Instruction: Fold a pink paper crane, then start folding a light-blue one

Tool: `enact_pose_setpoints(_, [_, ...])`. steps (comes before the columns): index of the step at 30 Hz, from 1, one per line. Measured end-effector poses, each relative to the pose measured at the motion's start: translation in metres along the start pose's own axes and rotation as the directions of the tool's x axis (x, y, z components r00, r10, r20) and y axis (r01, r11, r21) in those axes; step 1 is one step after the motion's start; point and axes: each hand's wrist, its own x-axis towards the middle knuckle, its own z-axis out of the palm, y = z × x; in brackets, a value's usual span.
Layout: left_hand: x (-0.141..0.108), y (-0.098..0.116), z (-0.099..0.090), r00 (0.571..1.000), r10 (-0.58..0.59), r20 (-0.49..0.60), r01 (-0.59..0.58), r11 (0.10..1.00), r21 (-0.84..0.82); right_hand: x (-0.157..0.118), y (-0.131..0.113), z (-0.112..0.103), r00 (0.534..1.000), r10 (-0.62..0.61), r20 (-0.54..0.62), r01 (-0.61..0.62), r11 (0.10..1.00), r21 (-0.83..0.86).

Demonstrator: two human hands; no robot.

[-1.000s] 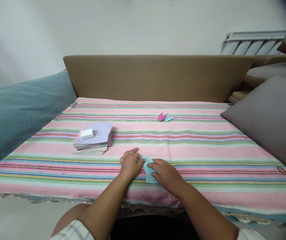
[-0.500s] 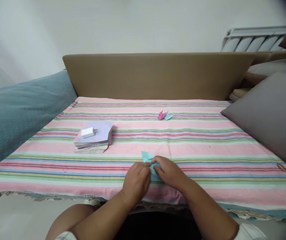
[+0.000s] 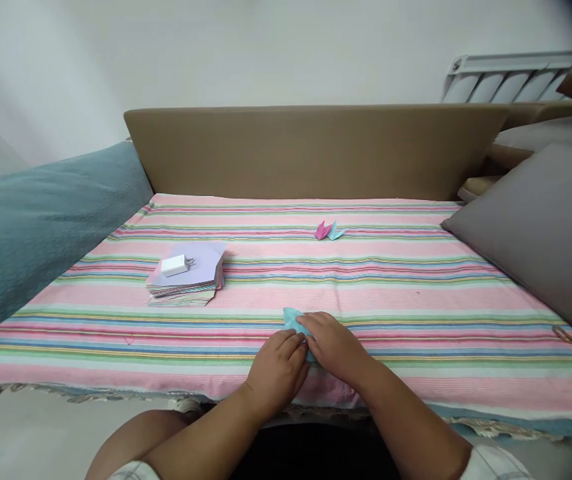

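A piece of light blue folding paper (image 3: 291, 317) lies on the striped cloth near its front edge, mostly hidden under my hands. My left hand (image 3: 277, 368) is curled over the paper's lower left part, its fingertips pressed on it. From the right, my right hand (image 3: 335, 345) bends over the paper with fingers together on its upper side and the thumb close to my left fingers. Farther back, a folded pink paper piece (image 3: 323, 231) and a folded light blue paper piece (image 3: 335, 231) stand side by side.
A stack of coloured paper (image 3: 211, 267) sits at left with a white plug adapter (image 3: 175, 265) on top. The striped cloth (image 3: 386, 293) covers the seat. A grey cushion (image 3: 546, 220) leans at right, near a small brown ring (image 3: 563, 335). A tan backrest (image 3: 306, 153) stands behind.
My right hand has gone from a pinch to lying flatter over the paper, covering more of it. My left hand has shifted slightly right. The paper's visible upper corner looks smaller.
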Motion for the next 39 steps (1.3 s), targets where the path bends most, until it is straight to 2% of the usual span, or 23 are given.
enact_pose_setpoints(3, [0.000, 0.000, 0.001, 1.000, 0.000, 0.009, 0.000, 1.000, -0.003, 0.000, -0.002, -0.001, 1.000, 0.000, 0.006, 0.000, 1.000, -0.004])
enact_pose_setpoints(7, [0.000, 0.000, 0.001, 1.000, 0.000, 0.029, 0.000, 1.000, -0.008, 0.000, -0.001, -0.011, 1.000, -0.006, -0.007, 0.007, 0.987, 0.159])
enact_pose_setpoints(11, [-0.001, -0.001, 0.002, 0.999, -0.016, 0.031, 0.016, 1.000, 0.026, 0.001, 0.004, -0.025, 0.995, 0.100, 0.012, -0.098, 0.931, 0.353])
enact_pose_setpoints(15, [-0.002, -0.008, 0.001, 0.999, 0.011, 0.042, -0.012, 0.999, 0.040, 0.001, 0.010, -0.028, 0.985, 0.171, 0.032, -0.169, 0.894, 0.414])
enact_pose_setpoints(18, [-0.001, -0.017, -0.005, 0.998, -0.011, 0.063, 0.011, 1.000, 0.007, 0.000, 0.013, -0.027, 0.981, 0.188, 0.043, -0.189, 0.899, 0.395])
enact_pose_setpoints(21, [0.003, -0.023, -0.014, 0.997, -0.041, 0.070, 0.049, 0.993, -0.105, 0.000, 0.013, -0.025, 0.981, 0.187, 0.043, -0.189, 0.912, 0.364])
enact_pose_setpoints(24, [0.010, -0.020, -0.023, 0.982, -0.152, 0.114, 0.174, 0.962, -0.209, 0.000, 0.012, -0.025, 0.984, 0.175, 0.030, -0.175, 0.923, 0.344])
enact_pose_setpoints(29, [0.018, -0.008, -0.028, 0.943, -0.298, 0.146, 0.319, 0.936, -0.151, -0.002, 0.012, -0.024, 0.983, 0.181, 0.027, -0.180, 0.933, 0.312])
enact_pose_setpoints(35, [0.019, -0.007, -0.025, 0.944, -0.277, 0.179, 0.305, 0.941, -0.149, -0.002, 0.015, -0.023, 0.990, 0.141, 0.029, -0.144, 0.952, 0.271])
enact_pose_setpoints(39, [0.019, -0.007, -0.022, 0.947, -0.264, 0.183, 0.291, 0.946, -0.145, 0.001, 0.016, -0.024, 0.997, 0.066, 0.027, -0.069, 0.985, 0.158])
